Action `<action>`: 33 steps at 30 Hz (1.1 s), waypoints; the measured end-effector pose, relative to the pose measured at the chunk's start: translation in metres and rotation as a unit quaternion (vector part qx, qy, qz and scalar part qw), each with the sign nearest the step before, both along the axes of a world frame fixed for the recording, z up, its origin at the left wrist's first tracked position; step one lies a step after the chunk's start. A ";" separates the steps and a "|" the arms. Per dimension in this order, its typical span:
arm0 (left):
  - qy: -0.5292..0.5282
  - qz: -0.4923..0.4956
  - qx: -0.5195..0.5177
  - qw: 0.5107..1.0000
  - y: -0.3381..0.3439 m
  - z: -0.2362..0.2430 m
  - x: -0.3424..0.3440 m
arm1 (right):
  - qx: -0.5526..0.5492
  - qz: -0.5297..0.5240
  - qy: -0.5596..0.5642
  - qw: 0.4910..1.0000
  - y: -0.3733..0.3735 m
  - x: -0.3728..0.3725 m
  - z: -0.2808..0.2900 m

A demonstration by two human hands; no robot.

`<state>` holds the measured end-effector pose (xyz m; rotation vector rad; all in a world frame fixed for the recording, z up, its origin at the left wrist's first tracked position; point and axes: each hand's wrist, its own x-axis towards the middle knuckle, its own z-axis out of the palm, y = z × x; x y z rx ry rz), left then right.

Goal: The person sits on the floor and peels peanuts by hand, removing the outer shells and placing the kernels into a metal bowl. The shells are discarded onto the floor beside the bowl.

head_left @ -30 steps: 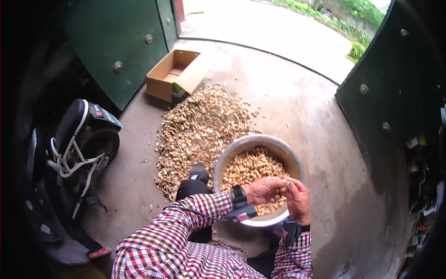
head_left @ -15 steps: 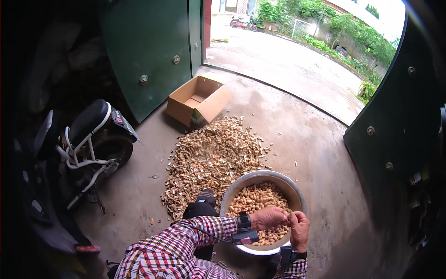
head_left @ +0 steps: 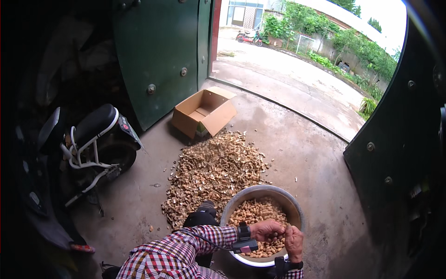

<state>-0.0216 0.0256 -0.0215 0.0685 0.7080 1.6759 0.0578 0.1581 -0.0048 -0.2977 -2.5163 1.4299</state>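
A metal basin [head_left: 297, 215] stands on the floor in front of me, partly filled with unshelled peanuts [head_left: 254, 211]. Over its near right side my left hand [head_left: 267, 230] and my right hand [head_left: 293, 242] meet at the fingertips. Both hands are closed in a pinch. Whatever small thing lies between the fingers is hidden. Each wrist wears a dark strapped device. Left of the basin spreads a wide heap of empty peanut shells [head_left: 211, 172], reaching up beside my foot.
An open cardboard box [head_left: 217, 117] sits behind the shell heap, near a green metal door [head_left: 158, 60]. At left stands a scooter [head_left: 95, 144] with a white frame. A dark door leaf [head_left: 385, 139] stands at right. Through the doorway lie a paved yard and greenery.
The whole scene has shifted down in the picture as my head tilted up a little. My hands stay pinched together over the basin.
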 end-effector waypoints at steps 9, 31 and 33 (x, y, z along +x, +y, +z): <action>-0.015 -0.015 0.000 1.000 -0.002 0.004 0.001 | -0.023 -0.061 0.034 0.997 -0.013 -0.001 0.002; -0.013 0.002 0.000 1.000 0.000 0.009 0.005 | -0.041 -0.098 0.057 0.993 -0.003 -0.004 -0.020; -0.022 0.006 0.012 1.000 0.001 0.005 0.005 | -0.072 -0.041 0.036 0.996 -0.005 -0.006 -0.002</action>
